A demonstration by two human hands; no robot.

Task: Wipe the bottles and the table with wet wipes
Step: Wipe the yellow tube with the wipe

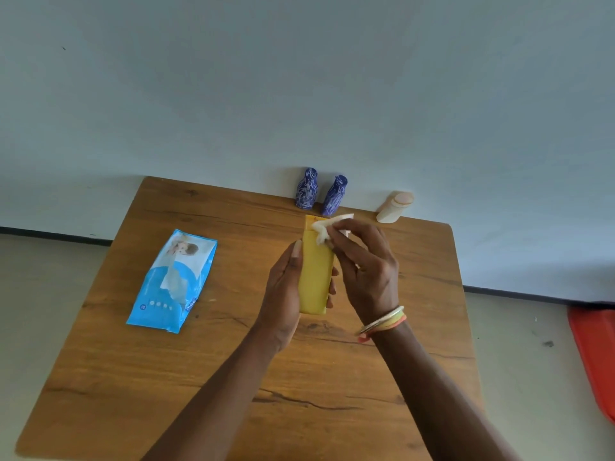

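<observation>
A yellow bottle (316,274) is held upright above the middle of the wooden table (206,377), with my left hand (283,294) wrapped around its left side and back. My right hand (362,267) pinches a crumpled white wet wipe (324,227) against the bottle's top edge. Two dark blue patterned bottles (307,188) (335,195) stand side by side at the table's far edge by the wall. A pale beige bottle (395,207) stands to their right.
A blue pack of wet wipes (173,282) lies flat on the left part of the table, its flap partly lifted. A red object (595,357) sits on the floor at the right edge. A grey wall rises right behind the table.
</observation>
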